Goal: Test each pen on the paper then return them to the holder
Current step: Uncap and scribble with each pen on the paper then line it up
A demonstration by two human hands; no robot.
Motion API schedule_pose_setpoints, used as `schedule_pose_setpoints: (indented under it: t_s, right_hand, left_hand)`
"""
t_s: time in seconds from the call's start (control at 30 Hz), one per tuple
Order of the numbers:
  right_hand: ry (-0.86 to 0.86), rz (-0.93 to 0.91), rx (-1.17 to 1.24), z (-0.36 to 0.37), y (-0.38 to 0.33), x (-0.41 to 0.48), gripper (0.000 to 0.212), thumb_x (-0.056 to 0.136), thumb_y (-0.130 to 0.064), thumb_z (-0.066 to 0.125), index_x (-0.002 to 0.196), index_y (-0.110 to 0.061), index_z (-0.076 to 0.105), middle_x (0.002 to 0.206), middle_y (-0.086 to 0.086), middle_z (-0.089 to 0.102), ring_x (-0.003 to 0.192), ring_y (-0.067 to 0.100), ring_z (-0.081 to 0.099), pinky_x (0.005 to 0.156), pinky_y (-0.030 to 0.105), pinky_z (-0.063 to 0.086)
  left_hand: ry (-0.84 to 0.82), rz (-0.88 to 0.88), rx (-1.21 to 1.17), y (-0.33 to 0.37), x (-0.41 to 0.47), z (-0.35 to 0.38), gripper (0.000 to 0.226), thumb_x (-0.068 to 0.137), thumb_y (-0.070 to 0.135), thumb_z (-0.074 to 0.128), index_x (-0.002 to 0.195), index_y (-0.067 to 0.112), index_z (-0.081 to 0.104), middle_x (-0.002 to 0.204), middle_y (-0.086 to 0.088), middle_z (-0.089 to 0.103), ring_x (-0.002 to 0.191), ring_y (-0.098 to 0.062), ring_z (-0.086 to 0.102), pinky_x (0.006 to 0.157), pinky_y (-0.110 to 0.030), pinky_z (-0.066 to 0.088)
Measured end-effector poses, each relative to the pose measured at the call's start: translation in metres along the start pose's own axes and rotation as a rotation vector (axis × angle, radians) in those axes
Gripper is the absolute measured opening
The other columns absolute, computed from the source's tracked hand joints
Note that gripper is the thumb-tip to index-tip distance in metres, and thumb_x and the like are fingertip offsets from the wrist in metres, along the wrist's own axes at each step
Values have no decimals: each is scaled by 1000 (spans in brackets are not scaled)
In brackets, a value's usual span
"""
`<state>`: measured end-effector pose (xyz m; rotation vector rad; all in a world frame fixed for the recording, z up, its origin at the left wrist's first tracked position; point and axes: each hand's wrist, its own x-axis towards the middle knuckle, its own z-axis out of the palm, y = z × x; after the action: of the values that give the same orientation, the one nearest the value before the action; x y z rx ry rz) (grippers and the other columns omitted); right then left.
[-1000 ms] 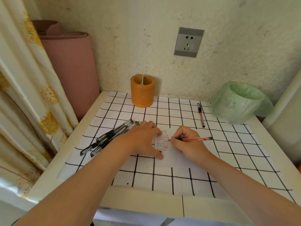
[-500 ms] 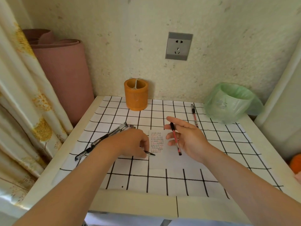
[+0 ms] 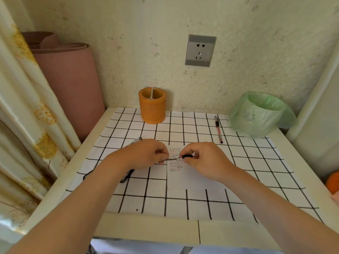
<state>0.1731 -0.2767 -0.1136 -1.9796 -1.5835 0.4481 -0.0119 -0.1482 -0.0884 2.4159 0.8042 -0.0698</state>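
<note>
Item: red pen [image 3: 187,156] | our right hand [image 3: 207,162] fingers clamped on its barrel, left hand [image 3: 145,155] fingers pinching its likely cap [image 3: 166,159], above the paper [image 3: 176,180] | holder [image 3: 152,107] well beyond fingers | risk: misaligned cap, we judge, inks fingertips.

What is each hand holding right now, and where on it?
Right hand pinches the red pen at the black section near its tip; left hand pinches a thin dark piece, probably its cap.
</note>
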Motion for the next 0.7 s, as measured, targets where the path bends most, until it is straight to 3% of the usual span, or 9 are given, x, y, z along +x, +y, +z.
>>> schedule_pose_setpoints:
  t_s: [0.1,0.2,0.3,0.37,0.43,0.5,0.6,0.7]
  right_hand:
    - [-23,-27,37,0,-1,-1,17,87,-23,70,99,-35,75,94,-22,71,82,-11,61,76,12,47]
    - [-58,-78,59,3,-3,-3,20,88,-17,69,102,-30,75,94,-18,72,86,-5,63,79,13,48]
    - [-100,-124,19,1,-9,-6,21,87,-21,62,104,-28,72,91,-15,70,84,3,62,74,21,51]
    - [-114,-192,-165,-1,-14,-10,19,83,-44,56,85,-28,68,74,-12,63,73,6,56,64,28,47]
    - [-88,-249,-455,-1,-15,-11,51,75,-76,44,68,-27,58,62,-10,55,65,8,50,57,28,38]
    - [-30,-261,-605,3,-17,-10,69,68,-89,37,59,-23,55,53,-7,52,59,10,49,52,26,31]
    - [40,-252,-593,6,-19,-9,73,69,-84,39,48,-15,49,40,-3,43,43,13,42,46,24,26]
    - [67,-226,-569,6,-23,-10,65,68,-71,36,45,-11,47,36,0,37,37,15,33,43,25,34]
  left_hand:
    - [-5,16,-18,4,-2,2,12,98,35,57,96,34,69,85,20,69,78,9,58,68,-12,40]
    - [-2,45,-43,12,-4,3,14,98,32,58,90,32,69,75,19,66,66,14,54,57,-6,37]
    - [-3,31,-137,18,-5,5,14,95,34,61,90,27,73,79,15,72,66,8,58,65,-14,47]
    - [-46,14,-251,24,-6,8,16,92,35,66,93,23,75,83,13,75,69,-2,62,76,-25,54]
    - [-82,6,-325,30,-5,12,16,89,34,70,90,19,76,78,10,75,68,-5,64,80,-27,54]
    - [-96,-8,-346,34,-3,15,16,85,32,74,85,16,77,73,7,73,67,-4,63,77,-25,53]
    - [-114,-24,-371,35,-3,16,21,83,35,74,80,14,77,72,0,70,68,-1,59,74,-21,46]
    - [-148,-28,-399,36,-5,14,21,85,35,74,76,16,75,71,-3,72,72,-6,65,76,-21,44]
